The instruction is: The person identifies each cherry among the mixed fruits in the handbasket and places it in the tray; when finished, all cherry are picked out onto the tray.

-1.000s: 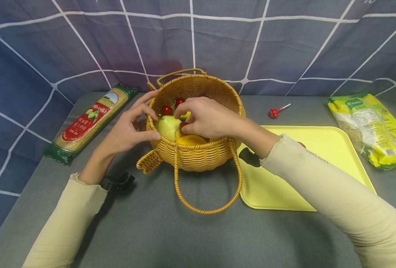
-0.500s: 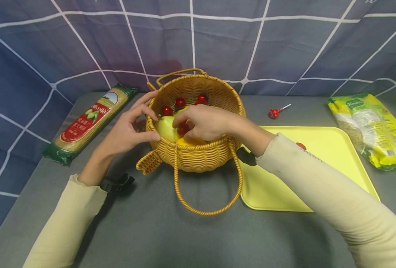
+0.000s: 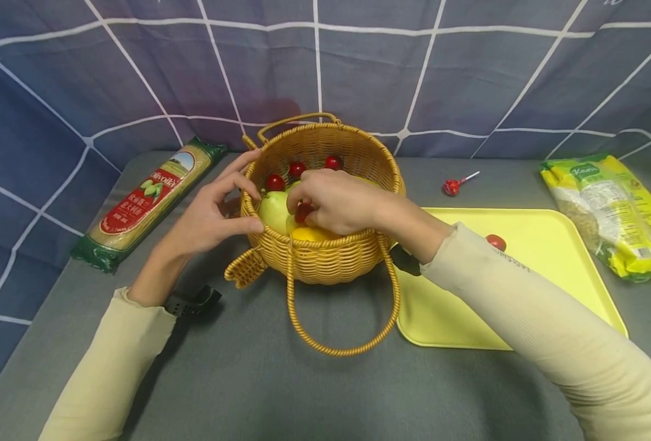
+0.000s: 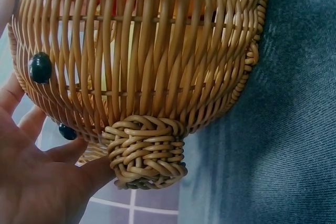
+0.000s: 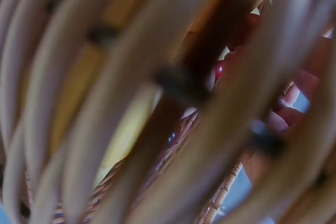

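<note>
A round wicker basket (image 3: 325, 260) holds fruit, among it a pale green pear (image 3: 272, 211), a yellow fruit (image 3: 310, 234) and several red cherries (image 3: 275, 182). My left hand (image 3: 215, 205) grips the basket's left side, fingertips on the rim and thumb at the front edge. In the left wrist view this hand (image 4: 47, 177) lies against the weave by a small woven knob (image 4: 147, 153). Inside the basket my right hand (image 3: 344, 199) pinches a dark red cherry (image 3: 304, 212), close over the yellow fruit. Blurred basket canes (image 5: 157, 103) cover most of the right wrist view.
Right of the basket lies a yellow tray (image 3: 452, 306) bearing a small red oval fruit (image 3: 496, 242). A red lollipop (image 3: 451, 187) is behind the tray. A spaghetti pack (image 3: 149, 202) lies left, a yellow-green bag (image 3: 612, 211) far right. The basket's handle (image 3: 342, 352) droops forward.
My right hand has shifted slightly toward the front of the basket, uncovering the cherries at the back and showing more of the cherry in its fingers. The left hand stays put.
</note>
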The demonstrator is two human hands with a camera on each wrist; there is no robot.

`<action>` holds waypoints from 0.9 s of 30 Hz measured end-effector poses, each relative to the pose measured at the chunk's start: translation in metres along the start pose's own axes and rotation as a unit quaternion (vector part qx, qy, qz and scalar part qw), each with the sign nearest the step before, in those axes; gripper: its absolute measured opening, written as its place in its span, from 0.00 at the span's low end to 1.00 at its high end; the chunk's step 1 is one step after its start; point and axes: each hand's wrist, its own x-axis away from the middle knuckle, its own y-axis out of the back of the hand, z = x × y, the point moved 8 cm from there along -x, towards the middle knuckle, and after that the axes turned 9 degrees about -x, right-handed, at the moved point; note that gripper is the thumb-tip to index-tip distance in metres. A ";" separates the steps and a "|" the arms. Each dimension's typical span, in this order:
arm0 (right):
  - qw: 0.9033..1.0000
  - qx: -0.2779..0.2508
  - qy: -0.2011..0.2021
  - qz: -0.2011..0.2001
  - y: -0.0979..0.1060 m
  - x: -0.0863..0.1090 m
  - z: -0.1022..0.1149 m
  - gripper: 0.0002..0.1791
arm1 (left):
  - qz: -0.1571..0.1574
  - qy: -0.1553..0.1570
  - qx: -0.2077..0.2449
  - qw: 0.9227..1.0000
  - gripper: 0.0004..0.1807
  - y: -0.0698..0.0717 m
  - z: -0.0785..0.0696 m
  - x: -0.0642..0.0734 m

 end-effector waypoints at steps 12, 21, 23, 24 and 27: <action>0.998 0.002 -0.025 -0.055 0.013 0.008 -0.002 0.10 | 0.000 0.002 0.002 1.000 0.15 0.001 0.000 0.000; 0.981 -0.092 0.002 -0.172 0.040 0.050 -0.004 0.10 | -0.014 0.000 -0.001 1.000 0.17 0.002 -0.001 0.001; 0.973 -0.119 0.002 -0.198 0.043 0.066 -0.008 0.10 | -0.014 -0.001 -0.004 1.000 0.17 0.001 -0.001 0.001; 0.968 -0.138 0.003 -0.212 0.043 0.075 -0.010 0.09 | -0.014 0.000 -0.004 1.000 0.17 0.001 0.000 0.001; 0.946 -0.198 0.005 -0.256 0.046 0.105 -0.016 0.09 | -0.013 0.000 -0.002 1.000 0.17 0.000 0.000 0.000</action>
